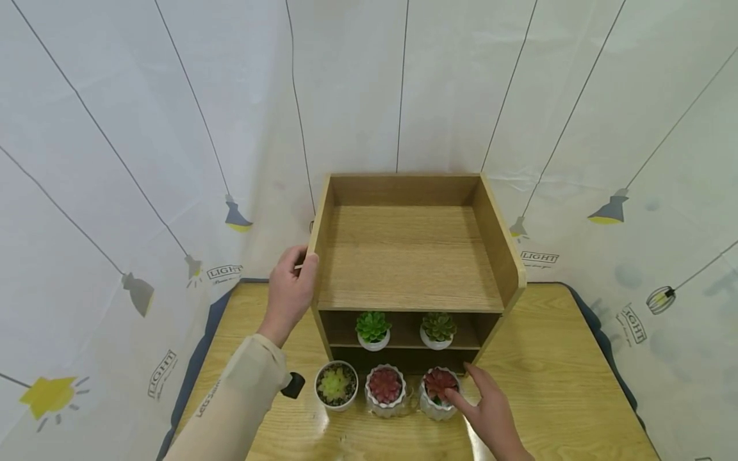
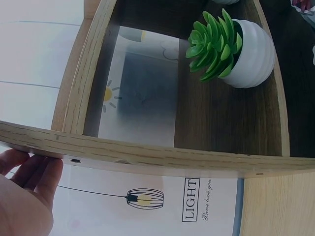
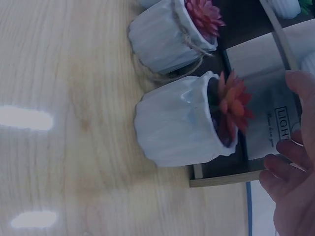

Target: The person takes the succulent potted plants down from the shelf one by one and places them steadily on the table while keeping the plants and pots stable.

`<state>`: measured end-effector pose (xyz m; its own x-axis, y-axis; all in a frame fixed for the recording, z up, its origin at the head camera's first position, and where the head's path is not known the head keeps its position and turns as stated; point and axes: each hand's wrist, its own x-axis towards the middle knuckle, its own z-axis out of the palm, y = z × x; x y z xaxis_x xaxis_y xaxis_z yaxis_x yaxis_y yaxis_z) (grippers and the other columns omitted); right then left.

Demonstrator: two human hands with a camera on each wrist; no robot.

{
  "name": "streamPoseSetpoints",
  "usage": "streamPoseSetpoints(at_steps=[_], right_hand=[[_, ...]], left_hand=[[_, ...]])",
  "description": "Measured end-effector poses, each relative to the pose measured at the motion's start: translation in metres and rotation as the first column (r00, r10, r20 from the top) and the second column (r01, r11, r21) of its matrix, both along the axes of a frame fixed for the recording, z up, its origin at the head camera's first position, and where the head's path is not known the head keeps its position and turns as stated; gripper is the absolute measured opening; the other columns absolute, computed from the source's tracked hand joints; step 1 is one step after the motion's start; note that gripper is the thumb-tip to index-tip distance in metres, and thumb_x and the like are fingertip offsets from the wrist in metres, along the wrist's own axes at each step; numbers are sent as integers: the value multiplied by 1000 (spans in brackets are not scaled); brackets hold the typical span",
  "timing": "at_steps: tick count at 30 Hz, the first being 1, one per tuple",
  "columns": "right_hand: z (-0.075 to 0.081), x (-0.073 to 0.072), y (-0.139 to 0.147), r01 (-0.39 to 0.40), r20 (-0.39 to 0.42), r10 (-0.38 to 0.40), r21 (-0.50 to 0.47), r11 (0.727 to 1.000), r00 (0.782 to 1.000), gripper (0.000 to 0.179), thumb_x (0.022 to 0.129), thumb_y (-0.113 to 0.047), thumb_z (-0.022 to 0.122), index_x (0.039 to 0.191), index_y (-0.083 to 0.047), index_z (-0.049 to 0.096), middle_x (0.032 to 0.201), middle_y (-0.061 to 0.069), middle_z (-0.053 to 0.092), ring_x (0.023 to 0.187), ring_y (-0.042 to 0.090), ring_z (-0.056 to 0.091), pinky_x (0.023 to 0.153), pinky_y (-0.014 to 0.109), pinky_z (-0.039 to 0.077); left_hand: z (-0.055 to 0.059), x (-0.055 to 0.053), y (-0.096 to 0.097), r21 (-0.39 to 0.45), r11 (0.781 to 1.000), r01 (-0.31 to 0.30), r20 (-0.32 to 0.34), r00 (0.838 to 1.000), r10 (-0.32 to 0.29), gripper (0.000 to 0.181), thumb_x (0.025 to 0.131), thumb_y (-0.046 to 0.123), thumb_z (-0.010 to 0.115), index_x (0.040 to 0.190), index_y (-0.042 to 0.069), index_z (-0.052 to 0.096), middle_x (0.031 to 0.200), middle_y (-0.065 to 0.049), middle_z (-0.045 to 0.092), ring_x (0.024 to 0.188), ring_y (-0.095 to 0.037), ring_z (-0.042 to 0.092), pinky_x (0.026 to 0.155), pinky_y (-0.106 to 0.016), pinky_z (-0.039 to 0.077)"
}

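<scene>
In the head view, a brown shelf unit stands on the table, with the left hand at its left side panel and the right hand by the right-hand pot. That ribbed white pot, holding a red succulent, stands on the table before the unit, beside the middle pot; the yellow-green plant's pot is farther left. Two small white pots with green plants sit on the shelf below the top deck. In the left wrist view, bent fingers touch the panel's outer face; the thumb is hidden, so I cannot tell whether the panel is pinched. Light, steady pressure there should suffice, since a hard push could slide the unit. In the right wrist view, the thumb and fingers stand apart, holding nothing, with space between them and the red-plant pot. To take it well, the hand would best come lower and close round the ribbed wall, sparing the leaves. The middle pot, with twine round it, is just beside, so fingers slipped between the two could snag the loose loop.
</scene>
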<state>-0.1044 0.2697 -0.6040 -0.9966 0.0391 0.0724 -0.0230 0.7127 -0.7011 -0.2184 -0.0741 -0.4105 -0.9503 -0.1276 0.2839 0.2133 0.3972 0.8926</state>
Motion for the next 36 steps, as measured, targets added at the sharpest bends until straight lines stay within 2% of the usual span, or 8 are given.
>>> streamPoseSetpoints(at_steps=[12, 19, 23, 29, 36], right_hand=[[13, 0, -5, -3, -98, 0, -24, 1000, 995, 66, 88, -28, 82, 138, 7, 59, 134, 30, 61, 121, 50, 60, 94, 63, 52], [16, -1, -6, -15, -213, 13, -7, 1000, 977, 62, 84, -22, 85, 135, 6, 62, 129, 29, 65, 112, 48, 64, 87, 62, 54], [19, -4, -7, -23, -214, 19, -16, 1000, 977, 63, 84, -21, 85, 135, 7, 61, 129, 28, 65, 105, 44, 66, 82, 59, 56], [26, -5, -7, -29, -194, 21, -37, 999, 981, 63, 87, -22, 83, 138, 6, 59, 132, 28, 63, 106, 43, 66, 82, 59, 56], [30, -8, -8, -28, -265, 16, -44, 999, 964, 60, 83, -16, 85, 134, 5, 62, 129, 26, 66, 106, 42, 67, 84, 58, 57]], left_hand=[[-1, 0, 1, -1, 1000, 4, -1, 1000, -4, 35, 105, 24, 50, 126, 0, 67, 116, -17, 64, 104, -31, 67, 88, -44, 58], [-1, 1, -1, 3, 1000, 7, 23, 1000, -7, 37, 105, 26, 50, 128, 2, 66, 118, -17, 64, 106, -31, 67, 87, -45, 57], [-1, 1, -1, 3, 1000, 6, 27, 1000, -6, 37, 105, 27, 50, 129, 3, 65, 119, -16, 64, 106, -31, 68, 86, -44, 57], [0, 1, -1, -1, 1000, 6, 23, 1000, -6, 38, 106, 27, 49, 130, 2, 65, 119, -17, 64, 106, -32, 68, 87, -45, 57], [-1, 0, -1, -4, 1000, 3, 23, 1000, -3, 38, 106, 27, 49, 129, 2, 65, 119, -17, 64, 106, -32, 67, 88, -44, 57]])
